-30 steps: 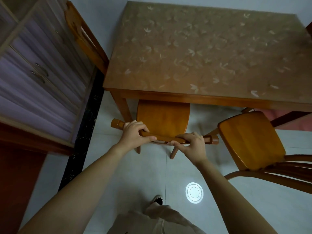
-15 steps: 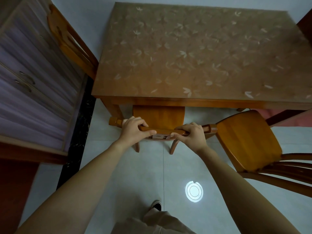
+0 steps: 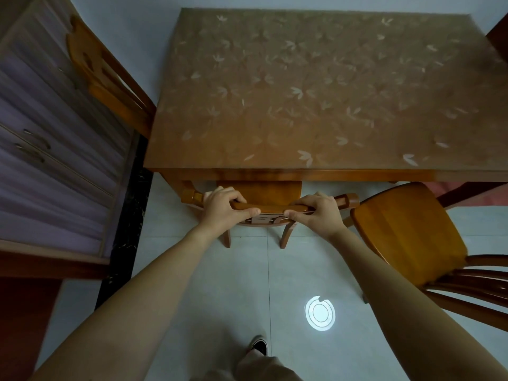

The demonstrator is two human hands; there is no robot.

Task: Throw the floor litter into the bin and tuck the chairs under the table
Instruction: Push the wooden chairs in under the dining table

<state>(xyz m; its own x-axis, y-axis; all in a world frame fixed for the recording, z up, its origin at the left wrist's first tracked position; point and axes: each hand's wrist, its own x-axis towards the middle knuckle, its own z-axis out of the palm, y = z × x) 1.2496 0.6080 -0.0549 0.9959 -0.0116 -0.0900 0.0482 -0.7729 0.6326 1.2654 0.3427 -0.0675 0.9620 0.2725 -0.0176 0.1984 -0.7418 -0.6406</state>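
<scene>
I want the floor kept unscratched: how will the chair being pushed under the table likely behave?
The chair looks like solid wood, so probably stiff and fairly heavy. Its narrow legs on smooth floor tiles should slide, perhaps scraping. Both the left hand and right hand grip the top rail, so high pushing might tip it.

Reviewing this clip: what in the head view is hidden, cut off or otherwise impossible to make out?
- Bin and litter: none shows in the head view.
- Seat of the held chair: mostly under the table; how far in is unclear.
- Its top rail: partly covered by the left hand and right hand.
- Right chair: back cut off by the right edge.
- Left chair: seat hidden by the table.
</scene>
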